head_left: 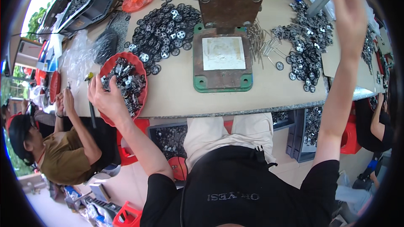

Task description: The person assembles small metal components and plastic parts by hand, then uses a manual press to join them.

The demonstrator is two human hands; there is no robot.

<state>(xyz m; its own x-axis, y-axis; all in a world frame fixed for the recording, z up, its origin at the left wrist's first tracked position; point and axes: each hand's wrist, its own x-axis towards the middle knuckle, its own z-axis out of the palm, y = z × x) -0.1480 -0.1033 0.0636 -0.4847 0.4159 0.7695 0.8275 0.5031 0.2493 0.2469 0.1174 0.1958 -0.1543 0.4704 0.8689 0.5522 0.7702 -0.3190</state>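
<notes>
My left hand (108,98) reaches into a red bowl (110,64) at the table's left edge, fingers curled over the small dark metal parts (128,82) heaped in it; whether it grips any is hidden. My right hand (348,10) is raised high at the far right, fingers spread, holding nothing, near a grey lever handle (318,2). Between them stands a press with a green base (222,83) and a pale square plate (223,53).
A pile of small black wheels (166,29) lies left of the press. Thin metal pins (263,42) and assembled dark parts (305,46) lie to its right. Grey crates (90,0) stand far left. One person sits at my left (54,151), another at my right (376,126).
</notes>
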